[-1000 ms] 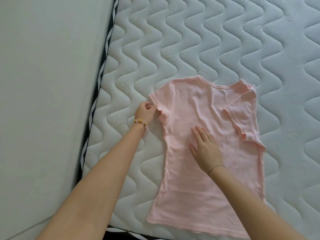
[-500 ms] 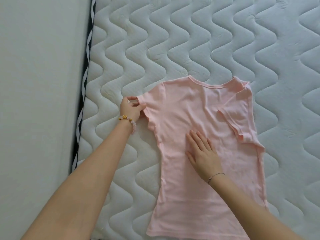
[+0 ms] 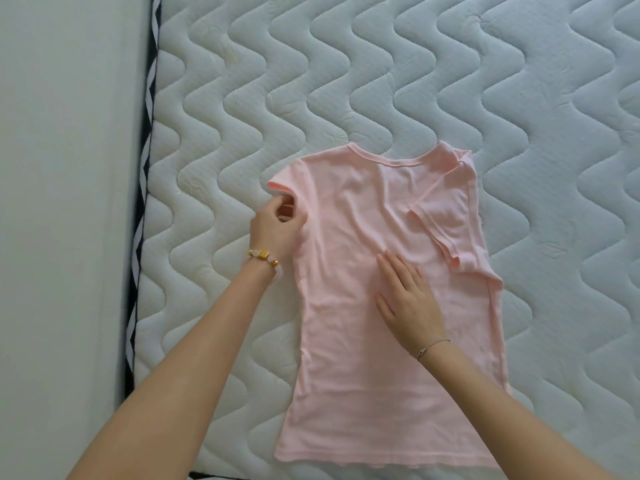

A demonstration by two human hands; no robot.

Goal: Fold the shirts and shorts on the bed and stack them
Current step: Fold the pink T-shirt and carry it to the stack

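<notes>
Shirt (image 3: 346,375), pink, short-sleeved, lies spread on the bed (image 3: 381,81), a bare quilted mattress with a wavy stitch pattern. Neckline (image 3: 394,162) points away from the person, hem (image 3: 381,460) lies nearest them.

Left hand (image 3: 275,230): at the shirt's left edge, fingers curled and pinching the cloth of the left sleeve (image 3: 287,187) close to the armpit. The sleeve's outer end sticks out just beyond the fingers, slightly lifted, its opening showing. Beaded bracelet (image 3: 265,256) on this wrist, pink and gold beads.

Right hand (image 3: 408,299): released, fingers straight and together, palm down on the middle of the shirt's body, pressing the cloth flat. Fingertips point toward the neckline. Thin chain bracelet (image 3: 433,346) on this wrist.

Right sleeve (image 3: 446,216) is folded inward over the chest, together with a strip of the shirt's right side; its cuff lies just beyond the right hand's fingertips, not touching them. The folded right edge runs fairly straight down toward the hem.

The two hands are apart, with the left half of the shirt's chest between them. Some soft creases in the cloth around the right hand.

Black-and-white striped band (image 3: 142,202) runs along the mattress's left edge; a pale flat surface (image 3: 62,202) lies beyond it.
</notes>
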